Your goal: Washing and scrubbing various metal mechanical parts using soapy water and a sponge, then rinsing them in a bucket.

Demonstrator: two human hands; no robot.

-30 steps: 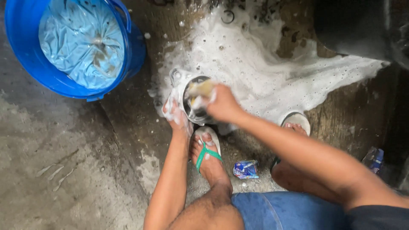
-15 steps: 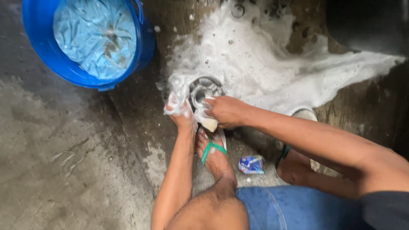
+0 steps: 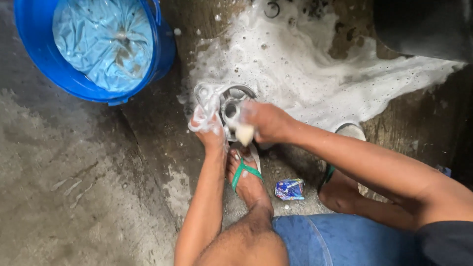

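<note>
- Your left hand (image 3: pixel 209 129), coated in suds, grips the near-left rim of the small round grey metal vessel (image 3: pixel 227 106), fingers closed on it; the vessel stands on the wet concrete floor (image 3: pixel 79 197) at the near edge of the white foam patch (image 3: pixel 315 74), just beyond your toes.
- Your right hand (image 3: pixel 266 120) is closed around a pale soapy scrub pad (image 3: pixel 244 133) and presses it against the vessel's near-right side; motion blur hides the exact finger placement.
- Risk, slip of grip: lather covers both hands and the metal rim, so the vessel may twist out of your left hand and roll into the foam.
- Risk, footing: your left foot in the green-strapped sandal (image 3: pixel 246 172) rests on soaked floor directly below the vessel, and your other foot (image 3: pixel 345 187) sits at the foam's near edge; shifting weight while squatting may make a sole slide.
- Risk, contamination: the small blue-and-white sachet (image 3: pixel 289 189) lies on the floor between your feet, where runoff may reach it.
- Risk, splash: the blue plastic tub (image 3: pixel 29 49) holding light blue cloth (image 3: pixel 103 44) stands at the far-left, apart from the vessel; vigorous scrubbing may throw suds towards it.
</note>
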